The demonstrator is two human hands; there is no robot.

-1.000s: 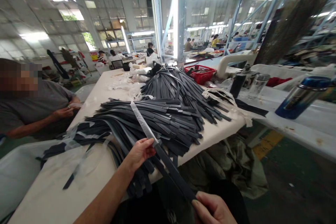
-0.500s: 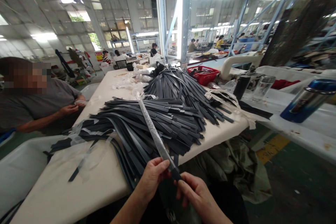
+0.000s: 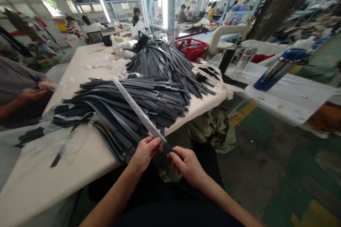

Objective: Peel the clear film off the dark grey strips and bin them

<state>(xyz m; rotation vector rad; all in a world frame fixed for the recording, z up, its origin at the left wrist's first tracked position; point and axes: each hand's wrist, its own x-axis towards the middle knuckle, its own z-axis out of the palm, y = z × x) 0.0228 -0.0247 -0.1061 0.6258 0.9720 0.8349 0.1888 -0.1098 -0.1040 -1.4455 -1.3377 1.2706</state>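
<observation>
One dark strap in a clear plastic sleeve (image 3: 135, 106) slants across the table edge toward me. My left hand (image 3: 146, 151) pinches it between thumb and fingers near the sleeve's lower end. The bare dark end of the strap (image 3: 167, 148) sticks out of the sleeve, and my right hand (image 3: 186, 163) grips its tip. Just beyond my hands lies a large pile of dark flat straps (image 3: 133, 103), their ends fanned to the right. Behind it a second heap of straps (image 3: 162, 56) spreads out.
The cream table (image 3: 87, 173) carries loose plastic sleeves (image 3: 117, 65) at the back. A red basket (image 3: 191, 50) stands behind the heap. On a side table are a blue flask (image 3: 279, 71) and a glass jar (image 3: 245, 60). Another person's hands (image 3: 37, 94) are at the left edge.
The head view has tilted down and swung right, so everything sits higher and further left. The strap stays in both my hands, and a little more of its dark end shows.
</observation>
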